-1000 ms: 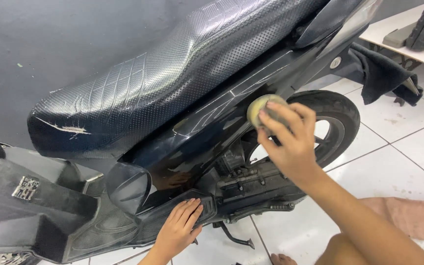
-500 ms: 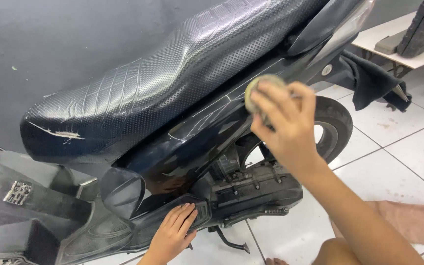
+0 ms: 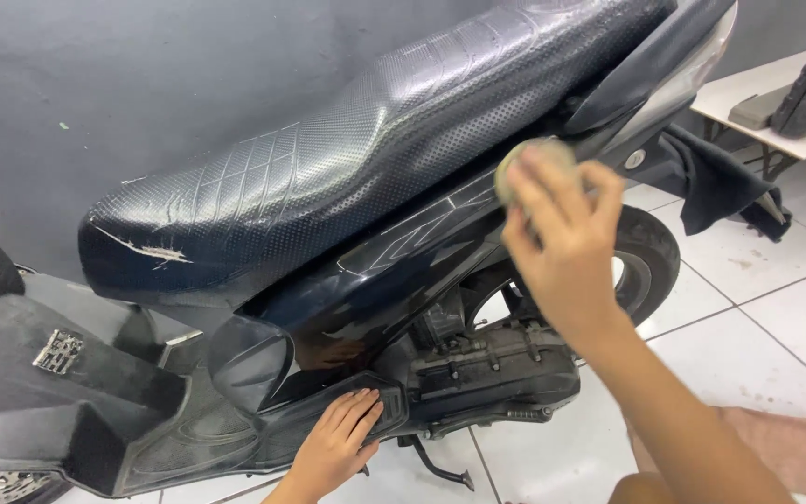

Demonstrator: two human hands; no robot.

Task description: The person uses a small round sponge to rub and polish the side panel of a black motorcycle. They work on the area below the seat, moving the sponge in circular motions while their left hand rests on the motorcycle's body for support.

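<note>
A black scooter point(image 3: 347, 280) stands on white floor tiles point(image 3: 795, 317) against a grey wall, its glossy side panel point(image 3: 403, 252) under the seat showing a shine toward the front, though how much of the panel is finished cannot be told. The right hand point(image 3: 562, 243) grips a round yellowish applicator pad point(image 3: 524, 163), pressed flat against the rear upper end of that panel. The left hand point(image 3: 338, 443) lies open, palm down, on the lower footboard edge, bracing.

Seat point(image 3: 347, 177) above side panel point(image 3: 403, 271); engine point(image 3: 487, 364) below, rear wheel point(image 3: 646, 261) right
</note>
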